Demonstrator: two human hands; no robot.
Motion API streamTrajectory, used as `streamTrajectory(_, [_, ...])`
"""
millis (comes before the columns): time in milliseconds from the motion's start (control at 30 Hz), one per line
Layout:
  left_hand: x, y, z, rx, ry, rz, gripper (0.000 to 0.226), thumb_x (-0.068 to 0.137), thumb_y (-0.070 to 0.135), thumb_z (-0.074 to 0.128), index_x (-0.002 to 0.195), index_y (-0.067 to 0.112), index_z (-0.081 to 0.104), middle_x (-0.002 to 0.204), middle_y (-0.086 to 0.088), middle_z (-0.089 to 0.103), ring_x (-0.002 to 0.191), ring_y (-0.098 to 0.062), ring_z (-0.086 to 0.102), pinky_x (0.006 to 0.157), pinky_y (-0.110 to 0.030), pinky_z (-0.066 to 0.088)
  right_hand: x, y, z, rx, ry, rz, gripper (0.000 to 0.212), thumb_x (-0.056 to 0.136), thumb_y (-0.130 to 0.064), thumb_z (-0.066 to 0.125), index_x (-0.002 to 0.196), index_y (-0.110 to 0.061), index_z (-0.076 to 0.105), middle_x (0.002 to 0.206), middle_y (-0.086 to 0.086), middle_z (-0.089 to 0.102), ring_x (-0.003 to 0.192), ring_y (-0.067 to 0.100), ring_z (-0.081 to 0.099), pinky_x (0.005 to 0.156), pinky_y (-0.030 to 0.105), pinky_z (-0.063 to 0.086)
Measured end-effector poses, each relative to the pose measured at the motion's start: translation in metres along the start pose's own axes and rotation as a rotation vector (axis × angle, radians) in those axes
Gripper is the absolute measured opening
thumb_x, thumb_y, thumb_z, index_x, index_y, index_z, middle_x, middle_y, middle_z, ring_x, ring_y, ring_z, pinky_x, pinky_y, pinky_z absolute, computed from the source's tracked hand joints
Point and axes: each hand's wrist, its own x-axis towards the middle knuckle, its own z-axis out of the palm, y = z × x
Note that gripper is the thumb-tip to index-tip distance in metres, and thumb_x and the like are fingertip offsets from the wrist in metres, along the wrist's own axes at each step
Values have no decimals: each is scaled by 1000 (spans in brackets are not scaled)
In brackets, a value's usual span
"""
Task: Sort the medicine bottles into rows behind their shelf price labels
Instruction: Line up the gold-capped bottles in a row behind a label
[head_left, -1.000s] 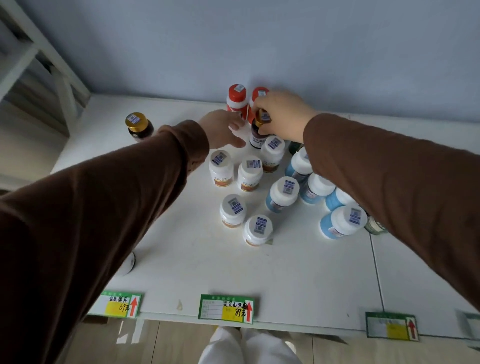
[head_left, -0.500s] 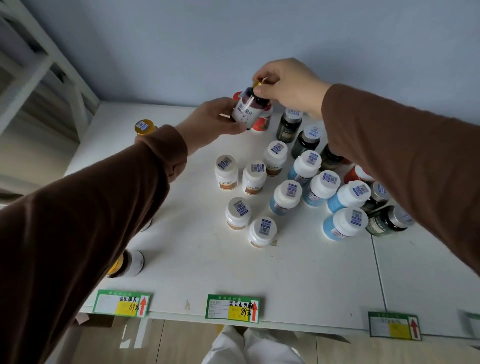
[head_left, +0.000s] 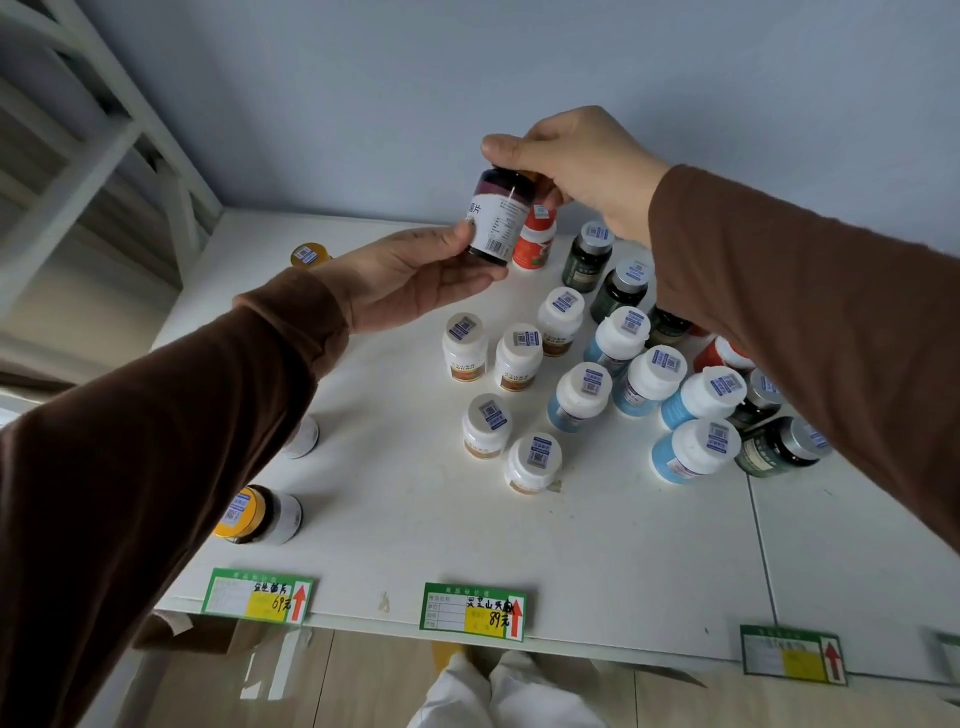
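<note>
A dark bottle with a white label (head_left: 497, 215) hangs tilted above the white shelf (head_left: 415, 530). My right hand (head_left: 576, 166) grips its top from above, and my left hand (head_left: 410, 275) holds its base with thumb and fingers. Below stand several white bottles (head_left: 465, 347), several blue bottles (head_left: 579, 397), dark green bottles (head_left: 587, 257) and a red bottle (head_left: 535, 241). Two yellow-capped bottles (head_left: 254, 514) (head_left: 310, 254) are on the left. Green price labels (head_left: 258, 595) (head_left: 472, 610) (head_left: 792, 654) line the shelf's front edge.
A blue wall rises right behind the shelf. A white frame (head_left: 104, 145) stands at the left. One dark green bottle (head_left: 779, 448) lies on its side at the right, and my left sleeve partly hides another white bottle (head_left: 304, 436).
My right hand lifted the dark bottle from the back of the cluster, and my left hand came under its base. The view shifted, showing more bottles at the right.
</note>
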Motion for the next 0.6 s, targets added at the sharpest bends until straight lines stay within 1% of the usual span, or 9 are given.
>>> streamTrajectory(67, [-1,2,3,57,19,26,47,95,23,56,136,2,53,134,-16,61,124,-23,60,107,-31,46,-2,0,0,7,-25,-29,44,81,-55,71,94,-13,74,90,-1,73,70,7,63,65,19,51])
streamTrajectory(133, [-1,4,10,129,59,59,55,88,20,63,138,3,51,135,-16,60,124,-23,59,107,-31,46,-3,2,0,52,-64,-69,33,86,-45,70,103,-17,75,99,-6,74,86,6,69,77,20,55])
streamTrajectory(200, [1,6,18,219,145,94,62,78,19,72,135,3,52,132,-14,63,122,-24,62,105,-31,48,-4,3,0,87,-93,-117,27,91,-34,66,112,-18,71,106,-10,72,97,3,68,87,19,54])
streamTrajectory(267, [2,8,25,378,260,130,63,74,17,79,130,5,53,126,-12,66,117,-24,65,105,-34,49,-5,3,1,77,-114,-157,29,95,-29,62,121,-18,67,114,-12,69,103,-1,65,92,17,51])
streamTrajectory(367, [3,8,32,606,371,172,56,79,18,81,129,11,56,120,-7,68,112,-24,65,104,-38,50,-7,2,1,21,-150,-171,35,98,-27,57,132,-18,61,128,-9,63,114,-1,59,101,19,46])
streamTrajectory(433, [3,6,34,671,416,185,55,79,23,81,128,15,58,118,-3,69,110,-23,65,101,-37,51,-8,0,2,-13,-170,-168,36,98,-27,57,134,-20,59,131,-8,62,117,1,58,103,21,44])
streamTrajectory(500, [1,5,34,700,462,202,53,78,24,82,125,16,59,115,-1,70,106,-21,66,97,-33,53,-10,-2,4,-57,-171,-169,40,96,-29,61,135,-20,58,132,-7,61,118,5,58,105,24,44])
streamTrajectory(600, [-2,9,30,780,508,232,49,77,23,83,120,16,60,112,1,70,101,-18,67,91,-29,54,-9,-9,9,-176,-136,-206,48,92,-34,65,137,-19,57,131,-5,60,116,8,57,101,24,43])
